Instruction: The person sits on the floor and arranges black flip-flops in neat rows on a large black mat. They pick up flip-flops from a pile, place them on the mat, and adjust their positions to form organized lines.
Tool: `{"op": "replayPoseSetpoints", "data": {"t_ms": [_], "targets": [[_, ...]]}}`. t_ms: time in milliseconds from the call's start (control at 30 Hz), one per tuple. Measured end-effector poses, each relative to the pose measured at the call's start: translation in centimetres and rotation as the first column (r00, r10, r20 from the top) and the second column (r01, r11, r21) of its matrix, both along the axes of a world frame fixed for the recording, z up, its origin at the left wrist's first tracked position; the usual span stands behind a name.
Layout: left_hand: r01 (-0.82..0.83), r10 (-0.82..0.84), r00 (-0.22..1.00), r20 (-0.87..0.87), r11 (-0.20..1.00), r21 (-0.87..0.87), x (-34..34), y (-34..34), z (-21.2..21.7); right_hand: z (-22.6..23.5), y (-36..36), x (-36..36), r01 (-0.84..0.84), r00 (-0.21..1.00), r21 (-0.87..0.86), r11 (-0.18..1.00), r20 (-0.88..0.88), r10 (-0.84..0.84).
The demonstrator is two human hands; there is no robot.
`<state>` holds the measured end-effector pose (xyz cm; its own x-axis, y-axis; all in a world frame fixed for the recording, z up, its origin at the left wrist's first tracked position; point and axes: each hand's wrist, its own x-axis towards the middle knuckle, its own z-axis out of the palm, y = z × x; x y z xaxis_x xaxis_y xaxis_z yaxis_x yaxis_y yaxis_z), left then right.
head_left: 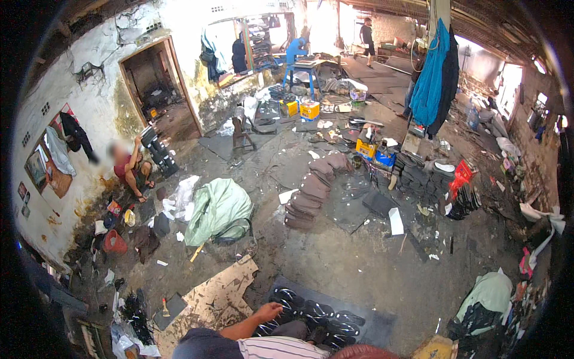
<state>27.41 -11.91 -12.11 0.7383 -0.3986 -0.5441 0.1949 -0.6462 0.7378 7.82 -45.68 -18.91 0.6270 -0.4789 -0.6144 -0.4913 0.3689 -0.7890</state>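
My left hand [268, 312] reaches in from the lower edge, its fingers curled together just above the black sandals. Whatever it may be holding is too small to make out. The black sandals [319, 309] have white-edged straps and lie in rows on a dark mat [376, 326]. Left of the hand is a worn tan board [218, 293] with dark stains. A brush [165, 308] rests on a small dark sheet [173, 312] beside that board. Striped cloth and a reddish-brown shape at the lower edge hide part of the sandals. My right hand is not visible.
A pale green sack [218, 209] bulges ahead on the left; brown sole-shaped pieces [308, 191] line the middle floor. Another green sack [487, 293] stands at right. One person [128, 170] crouches at the left wall; another in blue [295, 51] works at a far table.
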Motion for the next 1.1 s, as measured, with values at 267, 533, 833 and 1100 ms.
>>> {"op": "replayPoseSetpoints", "data": {"t_ms": [267, 533, 833, 1100], "targets": [[0.447, -0.386, 0.862, -0.329, 0.884, 0.136, -4.9, 4.8, -4.2, 1.0, 3.2, -3.5, 0.017, 1.0, -0.001, 1.0, 0.015, -0.017], [0.047, -0.047, 0.999, 0.006, 0.998, -0.048, -5.9, 6.5, -2.0, 1.0, 6.0, -15.8, 0.158, 0.986, 0.009, 0.987, -0.062, -0.157], [0.398, -0.374, 0.889, -0.265, 0.916, 0.043, -16.0, 15.5, -6.2, 1.1, 8.2, -30.2, 0.306, 0.945, 0.004, 0.952, -0.122, -0.303], [0.071, -0.056, 0.99, -0.126, 0.991, 0.113, -15.5, 15.0, -3.6, -2.7, 16.5, -41.9, 0.146, 0.974, 0.016, 0.989, -0.177, -0.141]]}}
